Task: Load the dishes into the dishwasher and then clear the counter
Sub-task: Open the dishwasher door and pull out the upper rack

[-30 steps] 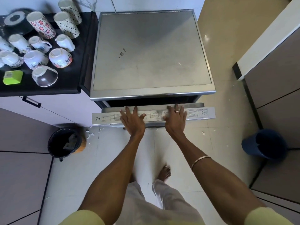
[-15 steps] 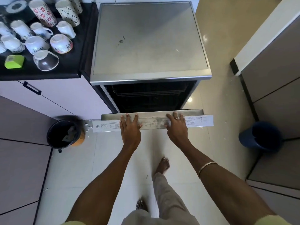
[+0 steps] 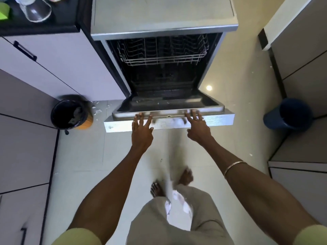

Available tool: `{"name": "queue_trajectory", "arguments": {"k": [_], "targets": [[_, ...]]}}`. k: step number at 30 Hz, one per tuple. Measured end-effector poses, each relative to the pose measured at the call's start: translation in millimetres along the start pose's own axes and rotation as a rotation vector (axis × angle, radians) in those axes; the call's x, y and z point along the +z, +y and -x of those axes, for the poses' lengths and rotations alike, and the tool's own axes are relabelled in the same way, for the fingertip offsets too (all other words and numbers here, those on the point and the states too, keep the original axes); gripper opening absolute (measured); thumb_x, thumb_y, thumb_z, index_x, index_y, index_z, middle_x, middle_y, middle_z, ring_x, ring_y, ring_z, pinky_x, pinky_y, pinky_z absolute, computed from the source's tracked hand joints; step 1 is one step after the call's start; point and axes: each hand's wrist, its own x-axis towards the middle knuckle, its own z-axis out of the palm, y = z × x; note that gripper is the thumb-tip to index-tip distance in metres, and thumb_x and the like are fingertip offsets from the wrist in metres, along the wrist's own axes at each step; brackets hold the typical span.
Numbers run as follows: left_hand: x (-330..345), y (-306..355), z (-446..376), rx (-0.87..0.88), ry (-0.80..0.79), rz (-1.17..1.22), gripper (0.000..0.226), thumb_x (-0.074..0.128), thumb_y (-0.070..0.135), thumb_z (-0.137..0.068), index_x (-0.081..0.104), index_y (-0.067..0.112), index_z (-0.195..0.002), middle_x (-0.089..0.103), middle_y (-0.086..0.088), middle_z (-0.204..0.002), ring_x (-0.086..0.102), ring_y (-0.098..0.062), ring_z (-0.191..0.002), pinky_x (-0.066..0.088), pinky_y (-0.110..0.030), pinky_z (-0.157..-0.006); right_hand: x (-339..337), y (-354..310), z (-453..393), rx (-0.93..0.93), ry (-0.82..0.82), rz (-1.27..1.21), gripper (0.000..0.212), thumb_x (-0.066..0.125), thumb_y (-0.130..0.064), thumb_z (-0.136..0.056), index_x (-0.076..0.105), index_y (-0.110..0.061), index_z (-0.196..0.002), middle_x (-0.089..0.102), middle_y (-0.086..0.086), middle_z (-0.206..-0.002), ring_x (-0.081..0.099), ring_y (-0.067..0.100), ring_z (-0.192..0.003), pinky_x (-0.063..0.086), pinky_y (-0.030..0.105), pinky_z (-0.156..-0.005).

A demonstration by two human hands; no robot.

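The steel dishwasher stands in the middle with its door lowered almost flat. Inside, an upper wire rack shows with nothing on it, and the space below it is dark. My left hand lies with straight, spread fingers on the door's top edge, left of centre. My right hand rests the same way right of centre, fingers fanned out. On the black counter at top left, an upturned glass bowl and a green object are partly cut off by the frame.
A black waste bin stands on the floor left of the door, with white crumbs beside it. A dark blue bucket sits at the right against grey cabinets. My bare feet are on the pale tiles behind the door.
The door has swung down from nearly closed to almost flat, with both hands staying on its top edge. I have stepped back, and most cups on the counter have left the view.
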Motion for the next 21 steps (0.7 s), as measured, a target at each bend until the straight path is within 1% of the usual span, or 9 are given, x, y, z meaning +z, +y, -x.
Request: {"name": "queue_trajectory", "arguments": {"k": [3, 4, 6, 9, 11, 15, 19, 21], "targets": [[24.2, -5.2, 22.6, -0.004, -0.005, -0.028, 0.061, 0.05, 0.024, -0.102, 0.021, 0.027, -0.155, 0.01, -0.012, -0.163, -0.001, -0.033, -0.151, 0.012, -0.046, -0.122, 22.3, 5.2, 19.7, -0.001, -0.03, -0.009, 0.095, 0.068, -0.016, -0.086, 0.006, -0.028, -0.157, -0.001, 0.003, -0.165, -0.005, 0.028, -0.152, 0.036, 0.047, -0.111], [33.7, -7.7, 29.5, -0.003, -0.001, -0.034, 0.062, 0.051, 0.022, -0.101, 0.021, 0.027, -0.155, 0.012, -0.013, -0.163, 0.001, -0.034, -0.151, 0.015, -0.048, -0.122, 31.2, 7.2, 24.8, -0.003, -0.039, -0.009, 0.095, 0.067, -0.014, -0.086, 0.006, -0.028, -0.157, -0.001, 0.003, -0.165, -0.005, 0.028, -0.152, 0.037, 0.046, -0.11], [52.3, -12.5, 43.9, 0.005, 0.025, -0.051, 0.064, 0.053, 0.02, -0.099, 0.023, 0.025, -0.155, 0.016, -0.014, -0.162, 0.004, -0.036, -0.15, 0.019, -0.05, -0.12, 46.7, 11.4, 34.3, -0.004, -0.054, 0.002, 0.093, 0.064, -0.011, -0.087, 0.005, -0.027, -0.158, -0.003, 0.003, -0.165, -0.005, 0.029, -0.151, 0.035, 0.045, -0.112], [82.6, -20.5, 64.2, 0.005, -0.012, -0.057, 0.066, 0.054, 0.017, -0.097, 0.024, 0.023, -0.155, 0.018, -0.015, -0.161, 0.006, -0.038, -0.15, 0.022, -0.051, -0.119, 74.5, 21.1, 47.9, -0.007, -0.136, 0.017, 0.091, 0.058, -0.008, -0.087, 0.003, -0.025, -0.158, -0.005, 0.006, -0.165, -0.009, 0.032, -0.151, 0.03, 0.045, -0.115], [99.5, -26.3, 77.9, 0.004, -0.019, -0.081, 0.067, 0.055, 0.017, -0.097, 0.023, 0.023, -0.155, 0.018, -0.015, -0.161, 0.006, -0.038, -0.15, 0.023, -0.052, -0.118, 92.2, 25.7, 56.4, -0.015, -0.152, 0.022, 0.093, 0.056, -0.006, -0.084, 0.002, -0.024, -0.158, -0.005, 0.007, -0.165, -0.008, 0.034, -0.151, 0.029, 0.046, -0.116], [135.4, -35.9, 100.1, -0.006, -0.08, -0.094, 0.07, 0.056, 0.017, -0.096, 0.02, 0.021, -0.156, 0.014, -0.018, -0.162, 0.006, -0.041, -0.149, 0.024, -0.052, -0.118, 131.7, 36.4, 69.3, -0.013, -0.192, 0.027, 0.098, 0.055, -0.002, -0.081, -0.001, -0.023, -0.158, -0.005, 0.009, -0.165, -0.004, 0.036, -0.151, 0.027, 0.048, -0.117], [166.5, -49.2, 116.7, -0.008, -0.148, -0.097, 0.071, 0.056, 0.018, -0.096, 0.018, 0.021, -0.156, 0.013, -0.02, -0.161, 0.006, -0.042, -0.149, 0.025, -0.052, -0.117, 171.8, 46.3, 79.7, -0.007, -0.199, 0.024, 0.097, 0.053, -0.002, -0.081, -0.003, -0.023, -0.157, -0.006, 0.008, -0.164, -0.008, 0.034, -0.151, 0.025, 0.048, -0.118], [182.6, -56.6, 124.2, -0.012, -0.183, -0.097, 0.072, 0.057, 0.018, -0.095, 0.019, 0.021, -0.156, 0.012, -0.02, -0.161, 0.005, -0.042, -0.149, 0.022, -0.051, -0.118, 190.7, 48.9, 83.3, 0.007, -0.223, 0.023, 0.098, 0.054, -0.002, -0.081, -0.005, -0.023, -0.157, -0.007, 0.009, -0.164, -0.009, 0.034, -0.15, 0.024, 0.048, -0.118]]}}
